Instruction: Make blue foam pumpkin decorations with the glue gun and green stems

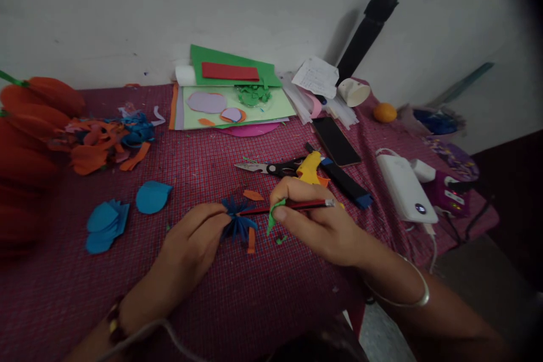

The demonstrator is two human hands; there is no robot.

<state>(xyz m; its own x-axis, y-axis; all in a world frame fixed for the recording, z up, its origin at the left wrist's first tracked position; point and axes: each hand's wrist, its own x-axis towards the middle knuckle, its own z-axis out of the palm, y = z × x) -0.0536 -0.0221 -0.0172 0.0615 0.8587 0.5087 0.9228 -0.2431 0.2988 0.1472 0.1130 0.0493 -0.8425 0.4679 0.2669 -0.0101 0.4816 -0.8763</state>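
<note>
My left hand point(193, 240) pinches a dark blue fringed paper flower point(238, 220) just above the red checked cloth. My right hand point(311, 218) is closed around a red pencil point(292, 207) that lies level, its tip pointing into the flower. The same hand also pinches a small green paper strip point(272, 216) against the pencil. A silver bangle point(418, 288) circles my right wrist.
Scissors point(271, 168), a yellow glue gun point(309, 168), a black phone point(337, 140) and a white power bank point(405, 188) lie beyond my hands. Blue paper discs point(123, 212) and orange scraps point(97, 147) sit left. Coloured sheets point(231, 96) are stacked by the wall.
</note>
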